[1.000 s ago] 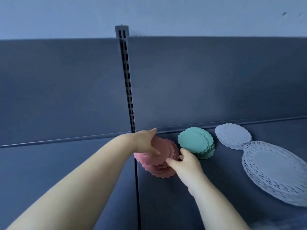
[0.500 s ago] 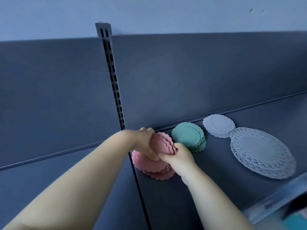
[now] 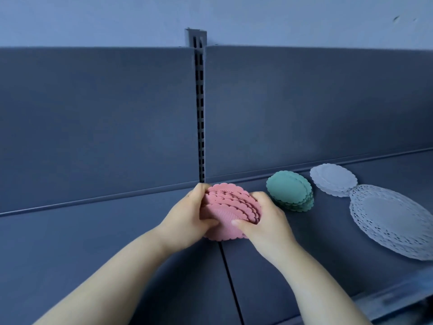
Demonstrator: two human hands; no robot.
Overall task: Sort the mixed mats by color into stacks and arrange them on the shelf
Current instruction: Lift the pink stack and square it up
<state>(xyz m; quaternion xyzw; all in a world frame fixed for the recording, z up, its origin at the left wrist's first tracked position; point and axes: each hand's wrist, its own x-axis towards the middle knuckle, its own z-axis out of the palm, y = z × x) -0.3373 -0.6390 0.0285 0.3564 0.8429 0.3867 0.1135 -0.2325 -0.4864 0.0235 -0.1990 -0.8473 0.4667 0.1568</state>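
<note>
Pink stack [image 3: 230, 209] sits btwn both hands at mid-depth on shelf [image 3: 93, 242], over the panel seam [image 3: 228, 273]. Lower rim appears to rest on the shelf.

Left hand [image 3: 185, 214] grips left rim, right hand [image 3: 267, 224] grips right rim. Fingers [image 3: 199, 191] curl round the far side, thumbs press the near face. Nothing else is held. Hands equally near.

Stack is fanned & tilted: faces lean toward viewer, upper mats step back & right. Mats are round, so no long axis. Stack axis leans off vertical.

Green stack [image 3: 289, 193] lies just right of the right hand, not touching. White mats [image 3: 332, 179] lie further right.

Judgement: next move is squaring the fan flat, w/ risk of knocking the green stack.
</note>
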